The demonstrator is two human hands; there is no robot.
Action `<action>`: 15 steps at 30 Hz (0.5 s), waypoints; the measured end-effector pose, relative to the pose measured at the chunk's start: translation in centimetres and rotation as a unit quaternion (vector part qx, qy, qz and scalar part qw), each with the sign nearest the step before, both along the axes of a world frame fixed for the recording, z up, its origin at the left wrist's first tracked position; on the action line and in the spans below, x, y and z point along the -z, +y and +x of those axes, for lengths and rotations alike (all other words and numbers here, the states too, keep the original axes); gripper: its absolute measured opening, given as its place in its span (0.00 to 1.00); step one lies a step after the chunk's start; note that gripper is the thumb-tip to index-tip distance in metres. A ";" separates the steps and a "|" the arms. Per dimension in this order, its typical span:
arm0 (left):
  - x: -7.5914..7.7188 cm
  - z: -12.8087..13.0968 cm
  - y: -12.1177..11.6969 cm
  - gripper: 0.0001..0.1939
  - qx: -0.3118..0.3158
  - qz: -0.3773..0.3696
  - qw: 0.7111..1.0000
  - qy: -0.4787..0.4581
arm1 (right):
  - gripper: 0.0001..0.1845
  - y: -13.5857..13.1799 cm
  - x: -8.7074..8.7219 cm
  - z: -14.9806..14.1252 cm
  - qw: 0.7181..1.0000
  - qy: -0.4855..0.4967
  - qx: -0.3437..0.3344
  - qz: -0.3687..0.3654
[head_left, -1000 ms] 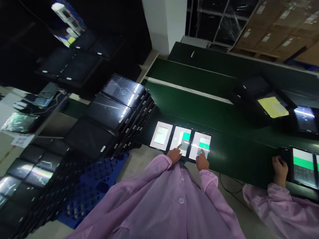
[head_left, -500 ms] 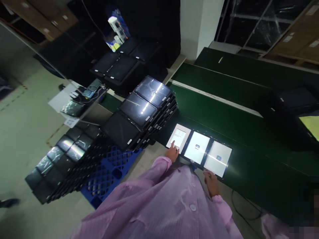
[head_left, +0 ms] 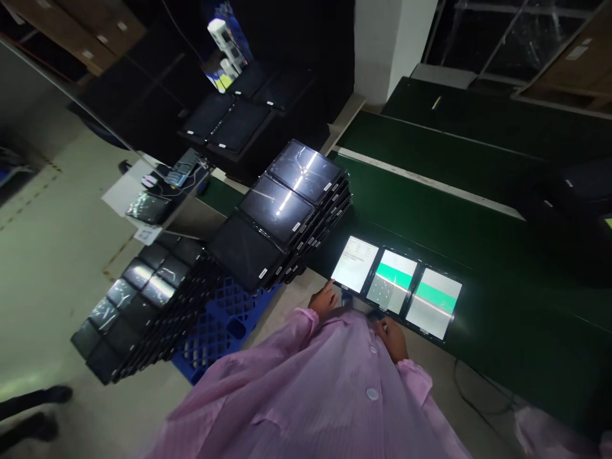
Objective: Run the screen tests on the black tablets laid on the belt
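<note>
Three lit tablets lie in a row along the near edge of the green table. White with small text fills the left tablet (head_left: 356, 264); the middle tablet (head_left: 391, 280) and the right tablet (head_left: 434, 303) each show a green band. My left hand (head_left: 324, 301) is at the lower left corner of the left tablet, its index finger stretched to the frame and nothing held. Just below the middle and right tablets is my right hand (head_left: 393, 339), fingers curled in loosely, with no object visible in it.
Left of the lit tablets rise stacks of dark tablets (head_left: 277, 207). More stacked tablets (head_left: 127, 309) stand on a blue pallet (head_left: 215, 331). Behind are other dark tablets (head_left: 241, 124). Dark devices (head_left: 586, 178) lie at the right on the green table (head_left: 521, 306). Another person's feet (head_left: 41, 424) show lower left.
My left hand has drawn back from the left tablet's screen to its lower corner. That screen now shows a full white page; the other two have gained green bands. My right hand moved slightly left.
</note>
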State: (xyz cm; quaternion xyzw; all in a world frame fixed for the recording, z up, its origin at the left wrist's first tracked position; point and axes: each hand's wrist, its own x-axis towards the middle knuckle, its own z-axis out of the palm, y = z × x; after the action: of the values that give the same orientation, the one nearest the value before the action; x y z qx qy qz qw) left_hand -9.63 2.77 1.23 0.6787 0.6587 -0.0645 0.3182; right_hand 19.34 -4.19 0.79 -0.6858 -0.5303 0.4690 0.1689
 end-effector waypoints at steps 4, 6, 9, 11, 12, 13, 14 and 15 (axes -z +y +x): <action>0.4 -0.7 -1.0 0.15 0.009 -0.006 1.000 -0.012 | 0.26 -0.2 0.5 -0.1 1.000 -0.027 0.013 0.002; 0.5 -0.8 -1.0 0.15 0.017 -0.011 1.000 -0.018 | 0.27 -0.2 0.6 -0.2 0.999 -0.033 0.019 0.000; 0.7 -0.9 0.0 0.14 0.023 -0.017 0.999 -0.025 | 0.28 -0.3 0.7 -0.4 0.999 -0.036 0.019 0.000; 0.8 -0.9 1.6 0.14 0.012 -0.014 0.999 -0.026 | 0.28 -0.3 0.7 -0.6 0.999 -0.036 0.015 0.000; 0.9 -1.0 2.4 0.14 0.000 -0.010 1.000 -0.025 | 0.28 -0.2 0.7 -0.8 0.999 -0.036 0.012 0.000; 1.1 -1.1 3.3 0.15 -0.015 -0.005 1.000 -0.023 | 0.28 -0.2 0.7 -0.9 0.999 -0.037 0.009 0.000; 1.2 -1.3 4.0 0.15 -0.030 0.000 0.999 -0.021 | 0.28 -0.2 0.7 -1.0 0.999 -0.038 0.007 -0.001; 1.3 -1.5 4.6 0.16 -0.045 0.004 0.999 -0.019 | 0.28 -0.1 0.6 -1.2 0.999 -0.039 0.005 -0.001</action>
State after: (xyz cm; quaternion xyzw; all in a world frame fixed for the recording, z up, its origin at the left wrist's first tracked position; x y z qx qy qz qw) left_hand -11.10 7.42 -0.07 0.6507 0.6827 -0.0350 0.3307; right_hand 18.15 -4.30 0.15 -0.7067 -0.5322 0.4416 0.1497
